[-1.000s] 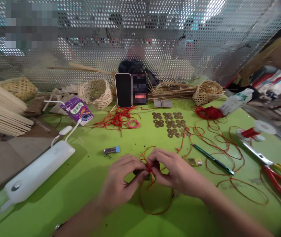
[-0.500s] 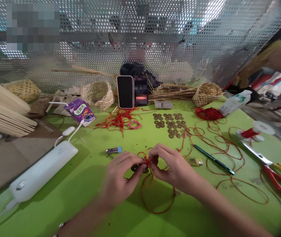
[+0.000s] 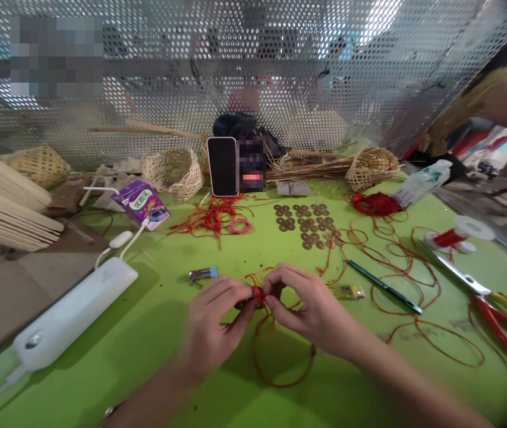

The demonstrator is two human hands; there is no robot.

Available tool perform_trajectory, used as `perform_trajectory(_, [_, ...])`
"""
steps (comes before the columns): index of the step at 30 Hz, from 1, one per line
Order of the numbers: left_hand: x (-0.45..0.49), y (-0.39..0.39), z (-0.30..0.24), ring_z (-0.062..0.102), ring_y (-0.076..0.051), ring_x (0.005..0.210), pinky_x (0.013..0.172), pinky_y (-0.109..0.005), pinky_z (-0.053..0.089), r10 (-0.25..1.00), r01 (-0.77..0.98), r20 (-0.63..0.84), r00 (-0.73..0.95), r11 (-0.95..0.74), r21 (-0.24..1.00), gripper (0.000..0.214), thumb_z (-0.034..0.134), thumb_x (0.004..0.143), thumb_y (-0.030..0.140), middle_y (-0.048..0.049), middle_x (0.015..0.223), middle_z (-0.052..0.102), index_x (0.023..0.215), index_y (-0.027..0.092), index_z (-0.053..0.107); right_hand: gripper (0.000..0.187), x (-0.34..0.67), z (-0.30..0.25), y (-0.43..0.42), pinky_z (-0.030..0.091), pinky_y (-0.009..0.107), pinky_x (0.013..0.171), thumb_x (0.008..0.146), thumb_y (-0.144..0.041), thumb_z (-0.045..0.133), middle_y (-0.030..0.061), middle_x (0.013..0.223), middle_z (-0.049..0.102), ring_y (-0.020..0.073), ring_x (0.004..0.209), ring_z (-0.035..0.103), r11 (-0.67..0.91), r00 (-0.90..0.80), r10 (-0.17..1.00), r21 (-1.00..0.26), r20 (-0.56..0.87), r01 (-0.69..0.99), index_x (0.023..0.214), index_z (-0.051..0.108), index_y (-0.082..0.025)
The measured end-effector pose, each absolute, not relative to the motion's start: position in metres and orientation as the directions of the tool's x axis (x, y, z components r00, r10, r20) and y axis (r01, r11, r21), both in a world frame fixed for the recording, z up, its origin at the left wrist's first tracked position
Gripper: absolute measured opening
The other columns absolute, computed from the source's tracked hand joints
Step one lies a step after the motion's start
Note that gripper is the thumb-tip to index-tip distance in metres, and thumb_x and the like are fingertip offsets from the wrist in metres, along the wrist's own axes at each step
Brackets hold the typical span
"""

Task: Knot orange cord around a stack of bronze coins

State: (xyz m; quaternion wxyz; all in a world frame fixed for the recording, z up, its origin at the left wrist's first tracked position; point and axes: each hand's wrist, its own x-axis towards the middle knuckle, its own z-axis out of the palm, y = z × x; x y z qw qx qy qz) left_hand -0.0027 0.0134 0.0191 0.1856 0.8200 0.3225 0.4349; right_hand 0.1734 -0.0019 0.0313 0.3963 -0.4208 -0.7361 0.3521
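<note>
My left hand (image 3: 217, 321) pinches a red cord (image 3: 260, 295) between thumb and forefinger, close to dark round coins (image 3: 242, 305) mostly hidden by the fingers. Opposite it, my right hand (image 3: 298, 297) is closed in a pinch on the same cord, thumb and forefinger almost meeting the left fingertips. Below the hands a loop of the cord hangs over the green table. A nail clipper (image 3: 202, 274) with a blue end lies beyond my left hand. Beside my right wrist is a yellow lighter (image 3: 349, 292).
Several coin clusters (image 3: 307, 221) lie in rows ahead. A green pen (image 3: 384, 286), scissors (image 3: 478, 288) and a red thread spool (image 3: 452, 238) are at right. A white power strip (image 3: 77, 315) lies left. A phone (image 3: 223, 166), tangled red cord (image 3: 215, 217) and a woven basket (image 3: 175, 172) stand farther back.
Both hands keep their pinch on the red cord and stay close together. The fingertips have shifted slightly, and the coins show less. The whole view has moved a little.
</note>
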Motion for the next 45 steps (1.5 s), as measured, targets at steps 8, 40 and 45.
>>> perform_trajectory(8, [-0.003,0.014,0.018,0.06,-0.016,0.062,0.058,-0.028,0.049,0.617,0.406,0.651,0.443,-0.785,0.468,0.011,0.059,0.082,0.008,-0.0029,0.069,0.067,0.082,0.018,0.061,0.011,0.169,0.028,-0.003,0.049,0.02,0.06,0.076,-0.007,0.05,-0.0001,0.073,0.057,0.0108,0.064,0.055,0.364,-0.28,0.919,-0.871,0.278,0.329,0.078,0.052,-0.019])
perform_trajectory(40, [-0.005,0.013,0.02,0.058,-0.016,0.063,0.056,-0.029,0.048,0.596,0.382,0.679,0.428,-0.801,0.462,0.017,0.063,0.076,0.003,-0.0026,0.068,0.066,0.082,0.018,0.06,0.013,0.169,0.026,-0.011,0.05,0.023,0.06,0.078,-0.007,0.054,0.0017,0.073,0.063,0.013,0.065,0.06,0.539,-0.25,0.84,-0.684,0.482,0.492,0.083,0.058,-0.019])
perform_trajectory(45, [-0.004,0.013,0.019,0.058,-0.016,0.061,0.055,-0.028,0.047,0.582,0.408,0.709,0.398,-0.804,0.432,0.016,0.065,0.075,0.003,-0.0018,0.066,0.065,0.079,0.018,0.06,0.012,0.167,0.024,-0.011,0.05,0.023,0.059,0.081,-0.008,0.054,0.0022,0.073,0.066,0.0129,0.064,0.061,0.615,-0.25,0.753,-0.516,0.608,0.597,0.083,0.06,-0.018])
